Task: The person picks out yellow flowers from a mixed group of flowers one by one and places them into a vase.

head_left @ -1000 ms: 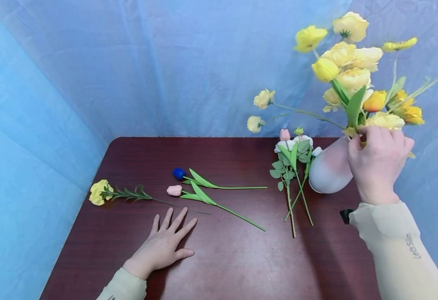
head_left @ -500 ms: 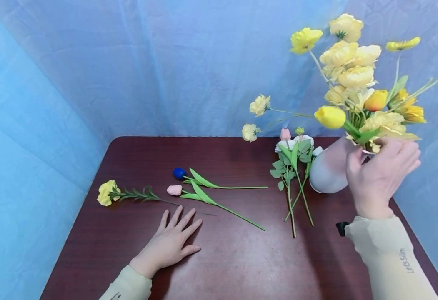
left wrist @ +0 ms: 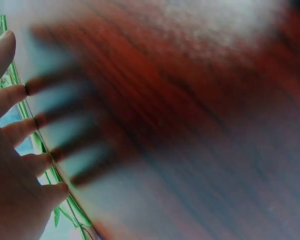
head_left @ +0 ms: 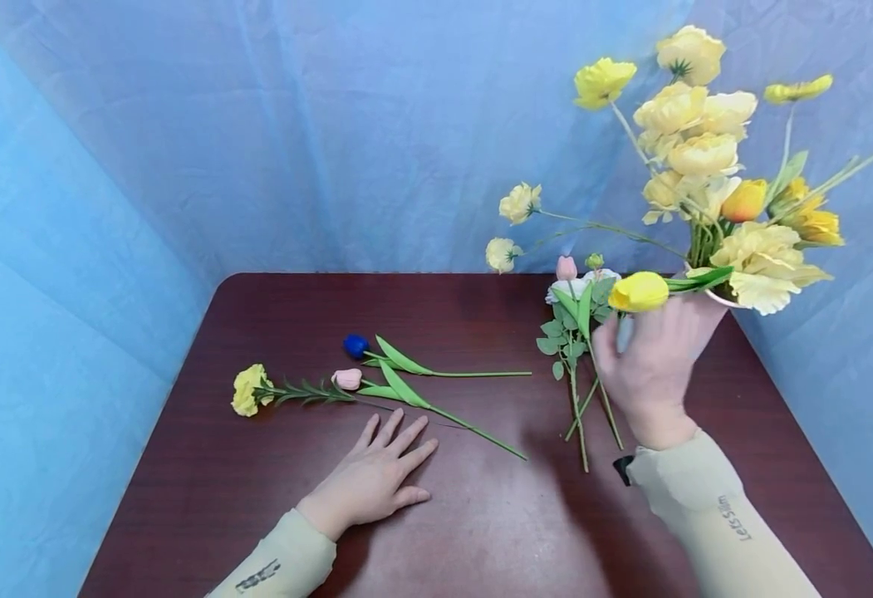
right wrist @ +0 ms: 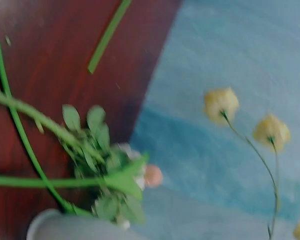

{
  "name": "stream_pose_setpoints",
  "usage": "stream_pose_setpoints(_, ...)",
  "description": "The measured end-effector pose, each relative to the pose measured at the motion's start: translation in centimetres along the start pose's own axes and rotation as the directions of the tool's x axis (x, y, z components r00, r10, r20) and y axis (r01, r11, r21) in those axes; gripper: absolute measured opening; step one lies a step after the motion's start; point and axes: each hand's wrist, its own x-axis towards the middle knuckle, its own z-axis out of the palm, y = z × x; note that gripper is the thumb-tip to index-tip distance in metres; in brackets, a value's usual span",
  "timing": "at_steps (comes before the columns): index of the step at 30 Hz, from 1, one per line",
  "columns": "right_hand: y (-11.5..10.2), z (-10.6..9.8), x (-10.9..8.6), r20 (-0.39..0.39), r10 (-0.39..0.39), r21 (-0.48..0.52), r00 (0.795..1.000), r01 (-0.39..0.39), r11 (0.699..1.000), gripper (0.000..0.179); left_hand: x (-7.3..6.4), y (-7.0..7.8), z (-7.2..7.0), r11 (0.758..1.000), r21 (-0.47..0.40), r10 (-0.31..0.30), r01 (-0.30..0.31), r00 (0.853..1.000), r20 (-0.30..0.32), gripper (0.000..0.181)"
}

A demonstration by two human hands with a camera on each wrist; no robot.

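My left hand (head_left: 376, 477) lies palm down on the table with its fingers spread; its fingertips reach the thin stem of a yellow carnation (head_left: 252, 390). In the left wrist view the fingers (left wrist: 20, 132) stretch out straight beside green stems. My right hand (head_left: 653, 365), slightly blurred, passes in front of the pale vase (right wrist: 80, 229) and hides most of it in the head view. Nothing shows in its grasp. A yellow tulip (head_left: 638, 291) leans left out of the vase mouth, just above that hand. Several yellow blooms (head_left: 701, 154) fill the vase.
A blue tulip (head_left: 356, 345) and a pink tulip (head_left: 347, 379) lie mid-table, stems pointing right. Another pink tulip (head_left: 566, 267), white blooms and a leafy stem (head_left: 574, 374) lie crossed left of the vase. Blue cloth (head_left: 376, 141) hangs behind the table (head_left: 481, 531).
The left hand has slid right, and the carnation has shifted right with it. The right hand has left the yellow tulip and moved left and down; the tulip has tipped left.
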Motion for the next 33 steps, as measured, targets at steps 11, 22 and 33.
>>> stream_pose_setpoints(11,-1.6,4.5,-2.9,0.475,-0.188,0.107,0.86,0.156,0.982,0.023,-0.9,-0.3,-0.3,1.0,-0.01,0.009,-0.009,0.999,0.048,0.069)
stream_pose_setpoints(22,-7.5,8.4,-5.3,0.725,-0.339,0.292,0.599,0.178,0.94,0.029,-4.4,-1.8,-0.3,0.998,0.012,-0.062,0.062,0.998,-0.025,0.079)
stream_pose_setpoints(33,-13.0,11.9,-9.8,0.842,-0.378,0.389,0.386,0.052,0.92,0.011,-4.9,-2.0,0.0,0.996,0.015,-0.09,0.09,0.996,-0.009,0.082)
